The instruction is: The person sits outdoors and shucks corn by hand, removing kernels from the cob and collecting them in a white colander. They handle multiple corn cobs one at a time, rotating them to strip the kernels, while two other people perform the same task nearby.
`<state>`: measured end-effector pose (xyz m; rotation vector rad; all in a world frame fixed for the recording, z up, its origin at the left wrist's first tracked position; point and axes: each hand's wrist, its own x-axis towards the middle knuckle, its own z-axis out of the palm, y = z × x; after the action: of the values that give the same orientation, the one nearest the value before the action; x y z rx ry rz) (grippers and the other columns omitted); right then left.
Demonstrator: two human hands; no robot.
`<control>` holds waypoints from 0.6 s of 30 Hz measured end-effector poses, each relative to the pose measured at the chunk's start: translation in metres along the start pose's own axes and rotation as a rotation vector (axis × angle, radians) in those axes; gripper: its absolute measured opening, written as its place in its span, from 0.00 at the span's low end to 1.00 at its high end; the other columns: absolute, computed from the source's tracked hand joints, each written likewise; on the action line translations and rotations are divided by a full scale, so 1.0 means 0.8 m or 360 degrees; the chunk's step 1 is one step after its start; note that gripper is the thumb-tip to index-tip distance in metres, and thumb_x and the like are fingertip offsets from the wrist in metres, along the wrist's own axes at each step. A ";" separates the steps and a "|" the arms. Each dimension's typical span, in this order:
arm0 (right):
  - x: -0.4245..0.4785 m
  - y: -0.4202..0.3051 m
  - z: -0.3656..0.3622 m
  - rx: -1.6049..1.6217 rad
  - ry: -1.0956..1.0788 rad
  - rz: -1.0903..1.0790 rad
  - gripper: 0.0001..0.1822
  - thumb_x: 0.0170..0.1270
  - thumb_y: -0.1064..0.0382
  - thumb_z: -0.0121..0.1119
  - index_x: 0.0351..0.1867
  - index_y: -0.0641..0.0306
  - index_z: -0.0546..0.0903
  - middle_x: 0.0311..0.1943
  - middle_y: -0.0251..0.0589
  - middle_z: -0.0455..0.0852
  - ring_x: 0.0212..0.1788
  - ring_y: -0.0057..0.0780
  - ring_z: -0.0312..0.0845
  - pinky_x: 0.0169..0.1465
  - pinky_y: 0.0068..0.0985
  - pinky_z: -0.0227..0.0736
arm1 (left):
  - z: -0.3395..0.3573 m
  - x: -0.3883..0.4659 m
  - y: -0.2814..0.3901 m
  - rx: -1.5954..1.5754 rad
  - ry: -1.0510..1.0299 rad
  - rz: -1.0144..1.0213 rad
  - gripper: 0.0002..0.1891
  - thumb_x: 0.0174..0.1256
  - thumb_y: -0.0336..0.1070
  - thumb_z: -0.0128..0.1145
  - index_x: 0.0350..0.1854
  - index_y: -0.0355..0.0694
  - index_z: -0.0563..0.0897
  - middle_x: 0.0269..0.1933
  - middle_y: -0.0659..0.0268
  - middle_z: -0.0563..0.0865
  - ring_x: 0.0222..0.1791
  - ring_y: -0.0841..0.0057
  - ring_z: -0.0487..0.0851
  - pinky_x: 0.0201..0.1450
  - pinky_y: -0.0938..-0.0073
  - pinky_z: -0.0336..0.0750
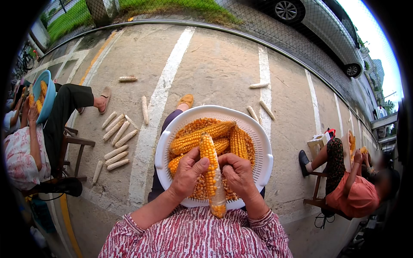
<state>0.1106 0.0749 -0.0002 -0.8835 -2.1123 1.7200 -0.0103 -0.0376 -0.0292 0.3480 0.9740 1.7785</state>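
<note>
A partly shelled corn cob (pixel 211 174) stands out over the white plastic basket (pixel 264 138) on my lap. My left hand (pixel 191 171) grips it from the left, thumb along the kernels. On the cob's right side my right hand (pixel 238 174) has its fingers curled in against a bare, pale strip. Whether any kernels sit inside those curled fingers is hidden. Beyond the hands, several whole corn ears lie in the basket, among them a long ear (pixel 200 137) and a shorter ear (pixel 238 143). Loose kernels (pixel 196 124) lie beneath and around them.
Several stripped cobs (pixel 117 129) litter the concrete at left, with more cobs (pixel 267 110) at right. A person (pixel 25 154) sits at left with a blue basin (pixel 47 93); another person (pixel 355 193) sits at right. A mesh fence (pixel 206 22) runs ahead, a silver car (pixel 326 29) behind it.
</note>
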 end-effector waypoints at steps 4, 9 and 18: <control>0.002 -0.001 -0.001 0.0131 0.0007 -0.0080 0.10 0.67 0.71 0.53 0.44 0.72 0.84 0.35 0.36 0.86 0.37 0.21 0.80 0.41 0.19 0.76 | 0.002 0.000 0.003 -0.0386 0.0107 -0.0085 0.17 0.78 0.37 0.46 0.61 0.34 0.71 0.51 0.64 0.81 0.47 0.79 0.82 0.54 0.76 0.77; 0.005 0.000 0.001 0.0305 0.0110 -0.0172 0.12 0.70 0.65 0.57 0.48 0.71 0.83 0.41 0.39 0.85 0.43 0.22 0.80 0.45 0.21 0.77 | -0.005 0.001 0.008 -0.0716 -0.0038 -0.0075 0.20 0.79 0.42 0.41 0.65 0.35 0.65 0.52 0.58 0.82 0.47 0.70 0.85 0.53 0.69 0.82; 0.020 -0.008 0.001 0.0331 0.0101 -0.0212 0.16 0.71 0.64 0.56 0.53 0.73 0.80 0.45 0.42 0.81 0.44 0.24 0.80 0.47 0.19 0.78 | 0.001 0.004 0.008 -0.0557 -0.0040 -0.0054 0.21 0.79 0.47 0.40 0.62 0.37 0.66 0.48 0.54 0.84 0.45 0.66 0.87 0.50 0.65 0.84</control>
<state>0.0961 0.0831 0.0028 -0.7118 -1.8662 1.7779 -0.0153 -0.0356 -0.0247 0.1310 0.6302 1.8669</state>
